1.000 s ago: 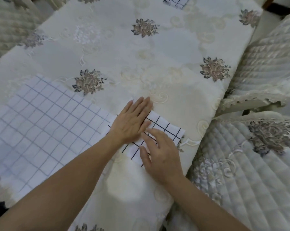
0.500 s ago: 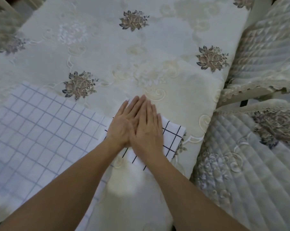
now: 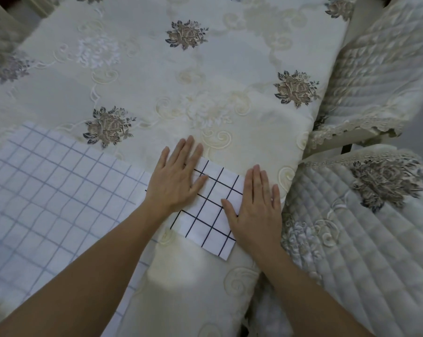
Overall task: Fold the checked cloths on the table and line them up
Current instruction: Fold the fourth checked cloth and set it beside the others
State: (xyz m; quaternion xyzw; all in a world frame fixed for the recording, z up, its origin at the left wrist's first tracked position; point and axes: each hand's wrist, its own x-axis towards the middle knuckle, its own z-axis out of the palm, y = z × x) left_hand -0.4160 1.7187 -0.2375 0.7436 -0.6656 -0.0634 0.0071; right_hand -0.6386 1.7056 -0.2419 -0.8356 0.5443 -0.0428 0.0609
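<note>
Cream embroidered table (image 3: 205, 69) with two checked cloths, both hands pressed flat on the smaller one.

Brown-grey flower motifs dot the table cover around the folded cloth (image 3: 210, 215), which lies near the table's right edge. It is a small white rectangle with thin black grid lines, set at a slant, with its near corner pointing toward the person. Left of it, the large checked cloth (image 3: 47, 195) lies spread open. It is white with paler blue lines and slightly rippled, and its edge passes under the left forearm. Whether the two cloths touch is hidden. Right of the folded cloth, off the table, stands a quilted chair seat (image 3: 363, 251). The left hand (image 3: 178, 181) rests on the folded cloth's far left part and the right hand (image 3: 256, 210) on its right edge. Each grip is wide, with fingers straight and palms down, clasping nothing.
</note>
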